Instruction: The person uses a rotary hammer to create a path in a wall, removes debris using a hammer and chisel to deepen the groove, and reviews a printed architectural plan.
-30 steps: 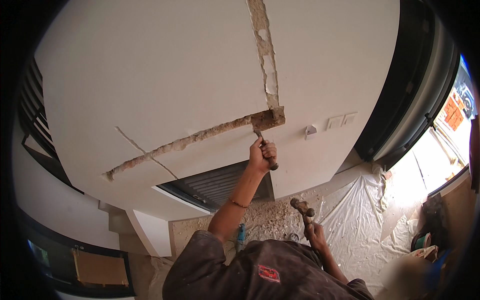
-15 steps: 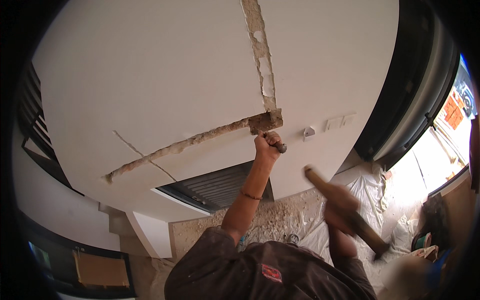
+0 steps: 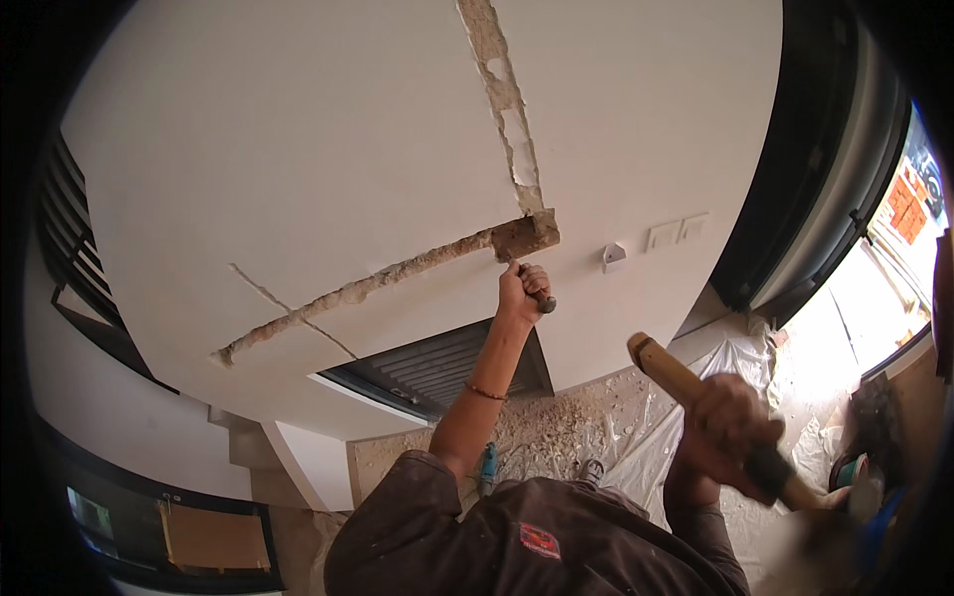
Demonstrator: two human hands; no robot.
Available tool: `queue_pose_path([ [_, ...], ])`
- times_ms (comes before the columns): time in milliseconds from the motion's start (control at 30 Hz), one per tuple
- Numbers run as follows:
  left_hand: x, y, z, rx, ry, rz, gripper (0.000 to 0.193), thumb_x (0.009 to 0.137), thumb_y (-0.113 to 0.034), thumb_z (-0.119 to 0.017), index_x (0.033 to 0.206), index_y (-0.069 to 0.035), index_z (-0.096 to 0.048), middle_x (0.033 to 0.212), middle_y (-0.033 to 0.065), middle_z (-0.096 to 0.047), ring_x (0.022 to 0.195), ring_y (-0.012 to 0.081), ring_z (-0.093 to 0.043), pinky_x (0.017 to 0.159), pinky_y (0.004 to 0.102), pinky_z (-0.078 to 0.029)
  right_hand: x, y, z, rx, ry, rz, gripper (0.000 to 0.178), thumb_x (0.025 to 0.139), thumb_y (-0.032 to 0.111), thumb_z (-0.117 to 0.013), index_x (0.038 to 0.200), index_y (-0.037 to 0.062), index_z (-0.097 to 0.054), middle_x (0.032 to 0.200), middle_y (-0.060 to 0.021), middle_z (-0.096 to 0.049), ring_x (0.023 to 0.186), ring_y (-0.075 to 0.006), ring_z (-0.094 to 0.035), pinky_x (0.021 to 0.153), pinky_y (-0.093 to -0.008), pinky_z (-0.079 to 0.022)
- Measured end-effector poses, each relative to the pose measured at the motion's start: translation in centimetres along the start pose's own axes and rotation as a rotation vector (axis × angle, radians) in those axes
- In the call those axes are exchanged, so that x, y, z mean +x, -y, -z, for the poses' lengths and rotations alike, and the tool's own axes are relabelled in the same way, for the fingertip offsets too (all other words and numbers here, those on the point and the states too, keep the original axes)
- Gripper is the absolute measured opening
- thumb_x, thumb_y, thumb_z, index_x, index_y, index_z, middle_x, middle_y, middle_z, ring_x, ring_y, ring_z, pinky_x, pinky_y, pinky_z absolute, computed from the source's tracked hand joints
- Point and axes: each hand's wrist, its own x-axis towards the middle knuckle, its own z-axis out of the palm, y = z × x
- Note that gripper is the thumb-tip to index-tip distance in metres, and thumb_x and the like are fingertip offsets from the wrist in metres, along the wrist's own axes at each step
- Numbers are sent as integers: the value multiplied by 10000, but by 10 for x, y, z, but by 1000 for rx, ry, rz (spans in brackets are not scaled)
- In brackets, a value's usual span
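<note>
left hand (image 3: pixel 519 294) grips dark chisel (image 3: pixel 538 290) at chased groove (image 3: pixel 397 273).

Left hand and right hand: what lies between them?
In the head view, only bare white wall separates the left hand, gripping a chisel, from the right hand, gripping a hammer handle.

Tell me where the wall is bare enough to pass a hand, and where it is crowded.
Bare plaster lies left of the vertical groove, above the slanted groove. Another free patch lies between the vertical groove and the window frame. It is crowded at the grooves' corner, where the left hand holds a chisel, beside the switches.
</note>
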Motion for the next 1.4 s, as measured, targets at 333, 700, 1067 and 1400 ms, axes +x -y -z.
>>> queue_pose_path([
  [333, 6, -7, 0, 14, -3, -2, 464, 1007, -465, -321, 698, -119, -343, 558, -36, -264, 447, 80, -253, 396, 222, -272, -1, -102, -66, -154, 45, -127, 592, 914, 558, -413, 662, 27, -485, 584, -56, -456, 526, -142, -449, 466, -337, -349],
  [700, 8, -4, -8, 63, -33, 71, 430, 1016, -384, -361, 686, -109, -347, 567, -30, -273, 446, 87, -259, 412, 226, -288, -29, -204, -77, -93, 261, -338, 433, 941, 379, -470, 841, -36, -540, 670, -146, -535, 662, -246, -533, 570, -375, -410],
  [1067, -11, -15, -8, 5, 14, 119, 405, 1016, -381, -370, 741, -84, -386, 595, -30, -289, 480, 73, -275, 411, 211, -273, -11, -93, -72, 0, -22, 238, 306, 779, 241, -685, 702, 53, -456, 556, -78, -468, 498, -226, -495, 491, -381, -397],
  [1400, -67, -21, 4, 1424, -243, 216, 340, 1010, -400, -387, 856, -100, -432, 612, -45, -351, 462, 55, -308, 416, 193, -290, -136, -178, -63, -269, 452, -564, 495, 900, 472, -506, 985, -1, -625, 682, -245, -574, 674, -401, -607, 626, -445, -455],
])
